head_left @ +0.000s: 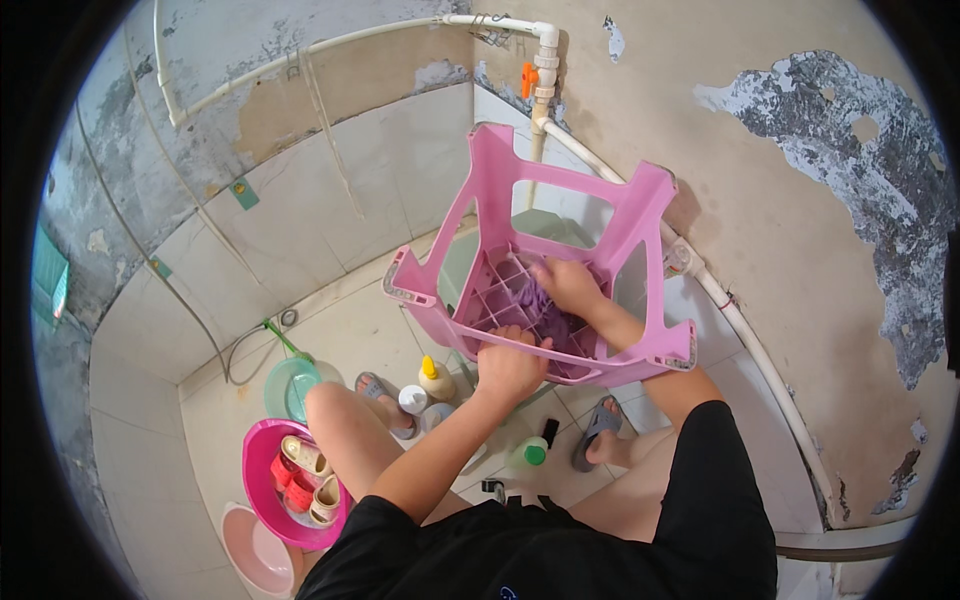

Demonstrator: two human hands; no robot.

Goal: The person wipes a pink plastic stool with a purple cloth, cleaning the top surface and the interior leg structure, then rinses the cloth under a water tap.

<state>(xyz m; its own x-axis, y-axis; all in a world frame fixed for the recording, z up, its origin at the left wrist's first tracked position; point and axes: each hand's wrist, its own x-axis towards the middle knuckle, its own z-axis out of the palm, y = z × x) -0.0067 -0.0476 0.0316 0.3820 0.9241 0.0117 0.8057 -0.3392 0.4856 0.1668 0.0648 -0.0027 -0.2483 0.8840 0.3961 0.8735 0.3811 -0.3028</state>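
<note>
A pink plastic stool (577,176) is upside down in front of me, its legs pointing up and its ribbed underside facing me. My left hand (514,365) grips the crossbar between its two near legs. Inside the stool, my right hand (570,286) holds a purple scrubbing cloth (536,296) against the grid of ribs. The right forearm reaches in over the near right side, between two legs. A pale green thing, partly hidden, stands behind and under the stool.
On the tiled floor at left are a green basin (289,386), a magenta basin (251,465) holding clogs, and a pale pink basin (259,555). Several bottles, one with a yellow pump (429,367), stand between my feet. White pipes (592,161) with an orange-handled valve (529,79) line the walls.
</note>
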